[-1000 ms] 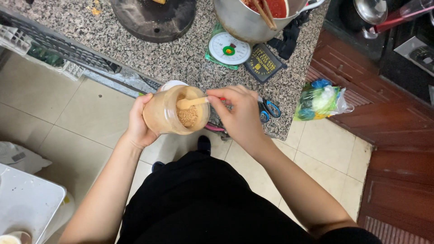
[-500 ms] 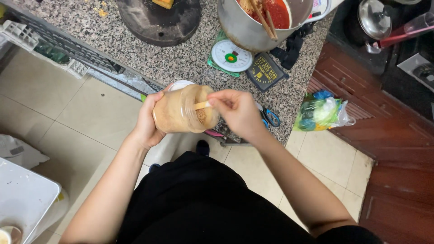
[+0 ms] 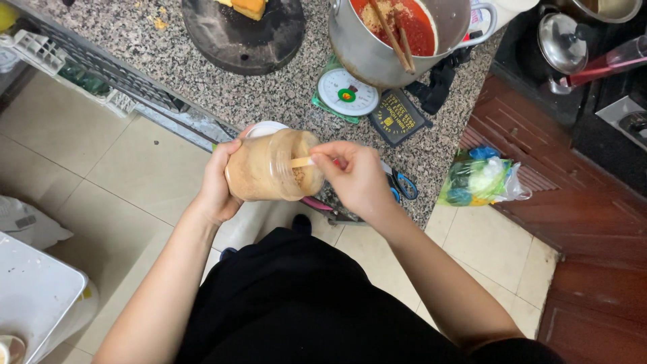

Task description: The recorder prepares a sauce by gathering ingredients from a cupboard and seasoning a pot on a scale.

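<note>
My left hand (image 3: 219, 176) grips a clear plastic jar (image 3: 268, 167) of tan powder, tipped on its side with the mouth toward my right hand. My right hand (image 3: 352, 176) holds a pale wooden spoon (image 3: 302, 162) whose bowl is inside the jar's mouth. Both hands hover just off the edge of a speckled granite counter (image 3: 269, 94). A steel pot (image 3: 377, 47) with red sauce, tan powder and wooden chopsticks stands on the counter beyond.
A round kitchen scale (image 3: 347, 93) and a dark calculator (image 3: 399, 118) lie beside the pot. A dark round board (image 3: 236, 37) holds an orange piece. Blue-handled scissors (image 3: 403, 185) lie by my right hand. A bag of plastic (image 3: 480, 178) hangs at the right. A white bin (image 3: 34, 296) stands at the lower left.
The jar has tipped further onto its side, and the spoon has gone deeper into its mouth. The view has shifted slightly down the counter.
</note>
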